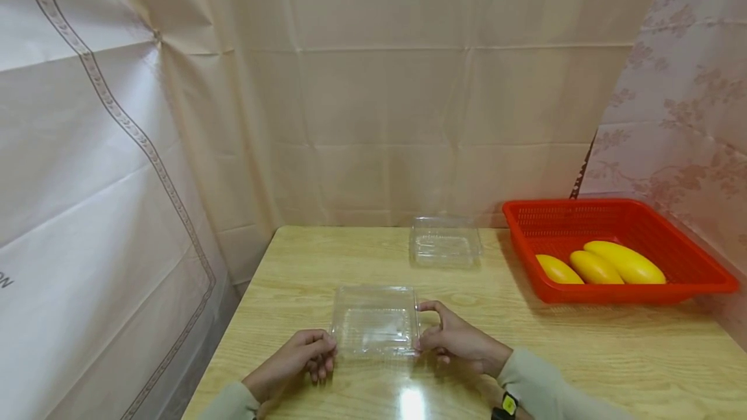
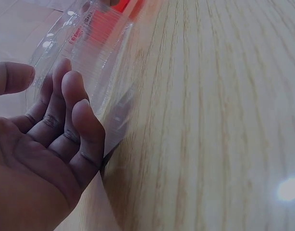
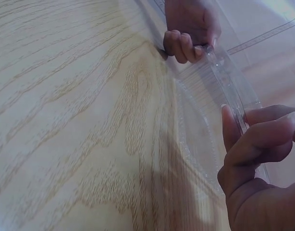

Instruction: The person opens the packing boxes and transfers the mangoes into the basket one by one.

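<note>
A clear plastic food container stands on the wooden table between the two hands. My left hand is at its near left corner, where thumb and forefinger pinch the rim; the other fingers curl loosely below. In the left wrist view, the left hand shows its palm, with the container beyond the fingers. On the opposite side, my right hand grips the right edge. The right wrist view shows the rim pinched between the fingers of the right hand.
A second clear plastic container sits at the table's back edge. At the right, a red plastic basket holds yellow mango-like fruits. Cloth sheets hang behind and beside the wooden table.
</note>
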Tool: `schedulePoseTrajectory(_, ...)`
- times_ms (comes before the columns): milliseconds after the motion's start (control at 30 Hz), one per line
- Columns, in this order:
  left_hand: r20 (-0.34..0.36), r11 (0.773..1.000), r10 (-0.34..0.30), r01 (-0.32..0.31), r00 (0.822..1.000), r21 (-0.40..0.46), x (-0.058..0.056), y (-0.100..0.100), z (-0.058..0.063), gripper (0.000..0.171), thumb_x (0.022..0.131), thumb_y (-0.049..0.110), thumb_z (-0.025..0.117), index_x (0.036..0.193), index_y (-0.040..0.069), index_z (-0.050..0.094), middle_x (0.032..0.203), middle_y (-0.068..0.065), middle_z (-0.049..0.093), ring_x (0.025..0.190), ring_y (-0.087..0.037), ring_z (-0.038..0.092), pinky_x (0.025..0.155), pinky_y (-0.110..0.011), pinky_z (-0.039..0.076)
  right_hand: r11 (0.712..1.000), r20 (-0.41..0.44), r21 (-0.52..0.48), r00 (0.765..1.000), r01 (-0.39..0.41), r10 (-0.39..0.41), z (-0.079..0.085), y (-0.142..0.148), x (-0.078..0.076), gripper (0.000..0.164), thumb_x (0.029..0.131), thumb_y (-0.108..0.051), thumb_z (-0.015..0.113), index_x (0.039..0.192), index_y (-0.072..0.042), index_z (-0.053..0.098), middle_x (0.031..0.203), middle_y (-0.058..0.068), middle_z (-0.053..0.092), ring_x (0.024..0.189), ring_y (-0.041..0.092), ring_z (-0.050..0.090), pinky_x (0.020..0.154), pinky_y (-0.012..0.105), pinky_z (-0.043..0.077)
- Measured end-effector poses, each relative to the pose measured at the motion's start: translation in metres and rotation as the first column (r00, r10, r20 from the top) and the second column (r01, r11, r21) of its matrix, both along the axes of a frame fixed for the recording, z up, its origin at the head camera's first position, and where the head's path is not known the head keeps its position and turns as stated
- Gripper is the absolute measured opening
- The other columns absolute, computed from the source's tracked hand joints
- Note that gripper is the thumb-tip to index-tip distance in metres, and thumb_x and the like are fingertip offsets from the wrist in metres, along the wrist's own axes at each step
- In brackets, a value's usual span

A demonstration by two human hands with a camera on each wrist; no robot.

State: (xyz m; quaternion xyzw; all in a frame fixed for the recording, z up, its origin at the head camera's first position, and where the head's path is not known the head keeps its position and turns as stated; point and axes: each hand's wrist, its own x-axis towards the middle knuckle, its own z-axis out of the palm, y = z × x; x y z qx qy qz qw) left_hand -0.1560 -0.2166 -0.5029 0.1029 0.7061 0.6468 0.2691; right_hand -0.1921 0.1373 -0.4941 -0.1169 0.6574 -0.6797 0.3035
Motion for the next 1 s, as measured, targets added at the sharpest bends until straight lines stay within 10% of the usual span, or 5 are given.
schedulePoseTrajectory(1000, 0.013, 1.0, 0.015, -0.015, 1.0, 0.018, 0.0009, 0.0014, -0.0002, 0.031, 0.107, 0.024, 0.055, 0.101, -0.006, 0.062, 0.081, -0.005, 0.066, 0.066, -0.014, 0.06, 0.057, -0.025, 0.05, 1.0, 0.033, -0.015, 0.999, 0.023, -0.023, 0.0012, -0.0023, 0.0027, 0.077, 0.089, 0.0, 0.069, 0.148, -0.006, 0.02, 0.082, 0.01, 0.072, 0.054, 0.007, 0.042, 0.049, 0.019, 0.035)
